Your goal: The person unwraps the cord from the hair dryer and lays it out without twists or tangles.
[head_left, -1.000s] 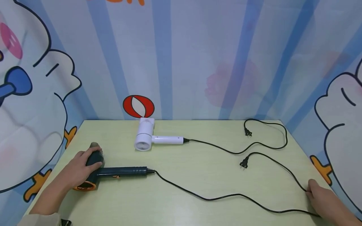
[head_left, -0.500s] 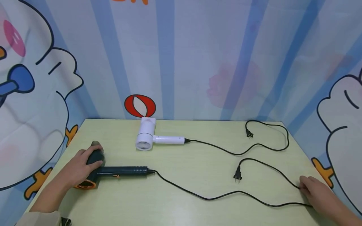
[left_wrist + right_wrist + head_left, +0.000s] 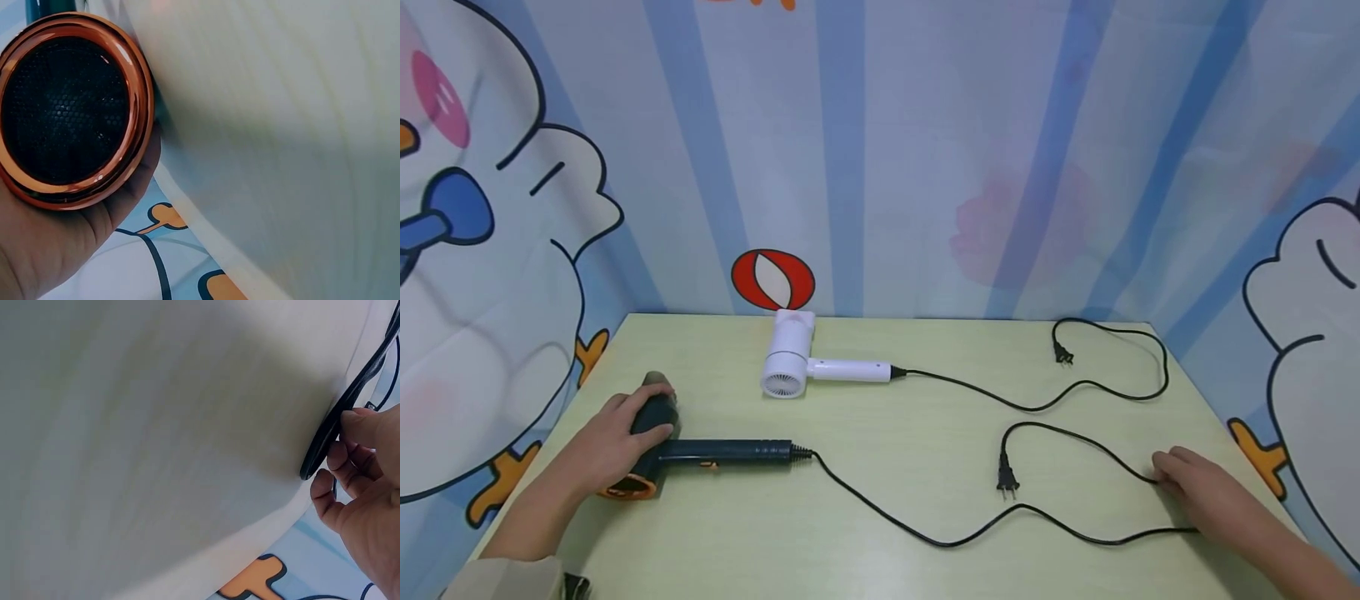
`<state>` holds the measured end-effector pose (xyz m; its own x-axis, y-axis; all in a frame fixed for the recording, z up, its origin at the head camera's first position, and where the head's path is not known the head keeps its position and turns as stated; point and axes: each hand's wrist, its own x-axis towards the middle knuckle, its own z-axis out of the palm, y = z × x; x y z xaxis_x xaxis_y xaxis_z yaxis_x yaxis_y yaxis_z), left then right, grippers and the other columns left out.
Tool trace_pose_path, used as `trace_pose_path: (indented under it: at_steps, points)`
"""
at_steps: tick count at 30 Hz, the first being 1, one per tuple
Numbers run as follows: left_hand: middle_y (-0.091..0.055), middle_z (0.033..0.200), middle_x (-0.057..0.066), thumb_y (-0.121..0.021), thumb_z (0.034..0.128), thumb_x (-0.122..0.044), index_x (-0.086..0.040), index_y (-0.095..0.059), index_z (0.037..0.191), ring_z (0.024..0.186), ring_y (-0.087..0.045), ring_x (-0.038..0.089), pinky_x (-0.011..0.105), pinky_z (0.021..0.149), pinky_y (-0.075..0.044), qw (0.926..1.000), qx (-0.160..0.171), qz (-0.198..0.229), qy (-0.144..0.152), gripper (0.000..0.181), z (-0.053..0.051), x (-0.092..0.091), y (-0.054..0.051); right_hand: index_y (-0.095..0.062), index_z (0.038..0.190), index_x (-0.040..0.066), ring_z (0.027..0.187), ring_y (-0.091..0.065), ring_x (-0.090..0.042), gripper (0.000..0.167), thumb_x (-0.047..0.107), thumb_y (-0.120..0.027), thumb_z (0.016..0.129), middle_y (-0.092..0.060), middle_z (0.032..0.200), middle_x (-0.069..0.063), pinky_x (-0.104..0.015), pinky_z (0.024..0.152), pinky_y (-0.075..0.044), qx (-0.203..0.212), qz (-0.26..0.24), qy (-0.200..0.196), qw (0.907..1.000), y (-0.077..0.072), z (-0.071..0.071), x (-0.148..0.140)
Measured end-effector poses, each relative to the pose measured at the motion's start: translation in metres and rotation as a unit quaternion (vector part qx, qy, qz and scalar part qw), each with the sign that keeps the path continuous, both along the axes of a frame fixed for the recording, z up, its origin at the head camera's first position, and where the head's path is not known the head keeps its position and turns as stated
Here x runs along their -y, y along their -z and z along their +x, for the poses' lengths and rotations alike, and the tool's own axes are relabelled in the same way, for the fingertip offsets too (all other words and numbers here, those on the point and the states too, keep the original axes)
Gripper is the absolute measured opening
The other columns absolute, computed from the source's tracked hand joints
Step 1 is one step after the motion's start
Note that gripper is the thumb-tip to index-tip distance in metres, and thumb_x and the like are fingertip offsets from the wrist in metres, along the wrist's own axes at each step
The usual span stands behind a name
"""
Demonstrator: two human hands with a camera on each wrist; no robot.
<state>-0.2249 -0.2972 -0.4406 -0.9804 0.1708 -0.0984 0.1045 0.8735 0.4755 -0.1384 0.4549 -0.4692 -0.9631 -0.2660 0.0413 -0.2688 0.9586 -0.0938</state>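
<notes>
On the left of the table lies a dark teal hair dryer, its handle pointing right. My left hand grips its barrel, fingers over the top and thumb on the near side. The left wrist view shows its copper-rimmed intake against the palm. At the right, my right hand pinches the dryer's black cord between thumb and curled fingers; the loop it holds shows in the right wrist view as a folded cord. The cord's free end curves back left to a two-pin plug.
A white hair dryer lies farther back, its black cord running right to a plug near the back edge. Behind the pale table hangs a printed blue striped cloth, which also covers both sides.
My right hand has moved left over the table with the cord. The teal dryer's plug has shifted left and nearer, its pins now pointing toward me. My left hand stays on the dryer.
</notes>
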Motion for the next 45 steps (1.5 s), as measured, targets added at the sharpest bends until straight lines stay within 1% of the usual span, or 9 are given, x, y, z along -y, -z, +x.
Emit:
trace_pose_path:
  at_steps: [3, 7, 12, 20, 28, 34, 40, 43, 45]
  points:
    - [-0.04, 0.133, 0.035, -0.053, 0.1018, -0.052, -0.016, -0.037, 0.15, 0.107, -0.055, 0.049, 0.058, 0.079, -0.049, 1.0, 0.003, -0.002, 0.008, 0.062, -0.003, 0.004, 0.002, -0.049, 0.081, 0.02, 0.068, -0.037, -0.005, 0.031, -0.002, -0.068, 0.091, -0.042, 0.076, 0.009, -0.025, 0.06, -0.037, -0.015, -0.013, -0.013, 0.9997, 0.001, -0.006, 0.007]
    - [-0.04, 0.136, 0.034, -0.055, 0.1014, -0.052, -0.019, -0.037, 0.15, 0.11, -0.054, 0.05, 0.059, 0.08, -0.049, 0.9995, 0.004, -0.003, 0.03, 0.062, -0.007, 0.015, 0.004, -0.05, 0.082, 0.021, 0.068, -0.038, -0.004, 0.031, -0.002, -0.069, 0.091, -0.043, 0.077, 0.01, -0.026, 0.06, -0.038, -0.023, -0.018, -0.027, 0.9992, 0.0, -0.014, 0.017]
    - [-0.04, 0.14, 0.033, -0.058, 0.1013, -0.048, -0.02, -0.038, 0.15, 0.117, -0.051, 0.052, 0.063, 0.085, -0.047, 0.9986, 0.002, 0.0, 0.052, 0.059, -0.008, 0.02, 0.002, -0.053, 0.084, 0.022, 0.07, -0.042, -0.004, 0.029, 0.0, -0.071, 0.091, -0.047, 0.079, 0.011, -0.027, 0.061, -0.042, -0.01, -0.027, -0.033, 0.999, -0.004, -0.023, 0.03]
    - [-0.039, 0.139, 0.033, -0.059, 0.1003, -0.048, -0.022, -0.038, 0.15, 0.113, -0.054, 0.053, 0.062, 0.082, -0.05, 0.9985, 0.005, -0.006, 0.053, 0.06, -0.01, 0.013, -0.001, -0.058, 0.085, 0.022, 0.073, -0.048, -0.004, 0.027, -0.002, -0.072, 0.09, -0.051, 0.081, 0.01, -0.029, 0.063, -0.047, -0.012, -0.053, -0.051, 0.9972, -0.006, -0.037, 0.049]
    - [-0.038, 0.138, 0.035, -0.06, 0.1001, -0.048, -0.022, -0.038, 0.15, 0.113, -0.053, 0.053, 0.062, 0.081, -0.049, 0.9984, 0.0, -0.007, 0.056, 0.06, -0.017, 0.011, 0.0, -0.066, 0.091, 0.02, 0.079, -0.055, -0.007, 0.024, -0.004, -0.071, 0.09, -0.055, 0.087, 0.008, -0.03, 0.069, -0.051, -0.004, -0.072, -0.044, 0.9964, -0.006, -0.045, 0.056]
    - [-0.04, 0.141, 0.037, -0.059, 0.0995, -0.051, -0.019, -0.039, 0.151, 0.117, -0.05, 0.056, 0.065, 0.083, -0.047, 0.9986, -0.009, -0.014, 0.051, 0.064, -0.021, 0.011, -0.001, -0.069, 0.096, 0.017, 0.077, -0.052, -0.008, 0.024, -0.004, -0.073, 0.087, -0.055, 0.087, 0.007, -0.03, 0.066, -0.049, -0.006, -0.083, -0.028, 0.9961, -0.011, -0.04, 0.054]
    - [-0.035, 0.153, 0.034, -0.061, 0.0982, -0.053, -0.017, -0.04, 0.153, 0.132, -0.038, 0.059, 0.072, 0.094, -0.039, 0.9977, -0.018, -0.02, 0.062, 0.068, -0.021, 0.012, -0.004, -0.069, 0.1, 0.012, 0.071, -0.045, -0.007, 0.021, -0.003, -0.075, 0.085, -0.052, 0.083, 0.005, -0.027, 0.059, -0.042, -0.013, -0.088, -0.003, 0.996, -0.016, -0.027, 0.049]
    - [-0.033, 0.155, 0.033, -0.061, 0.0977, -0.053, -0.016, -0.04, 0.153, 0.133, -0.036, 0.059, 0.072, 0.096, -0.039, 0.9975, -0.017, -0.023, 0.064, 0.07, -0.022, 0.012, -0.004, -0.069, 0.1, 0.009, 0.072, -0.046, -0.009, 0.019, 0.0, -0.076, 0.086, -0.052, 0.084, 0.004, -0.028, 0.059, -0.042, -0.011, -0.084, 0.016, 0.9963, -0.016, -0.021, 0.048]
    - [-0.033, 0.154, 0.033, -0.061, 0.0978, -0.053, -0.016, -0.039, 0.154, 0.132, -0.037, 0.058, 0.071, 0.095, -0.04, 0.9974, -0.018, -0.024, 0.066, 0.07, -0.023, 0.012, -0.003, -0.068, 0.101, 0.008, 0.075, -0.051, -0.012, 0.017, 0.001, -0.076, 0.087, -0.053, 0.086, 0.002, -0.031, 0.062, -0.046, -0.008, -0.082, 0.031, 0.9961, -0.016, -0.017, 0.048]
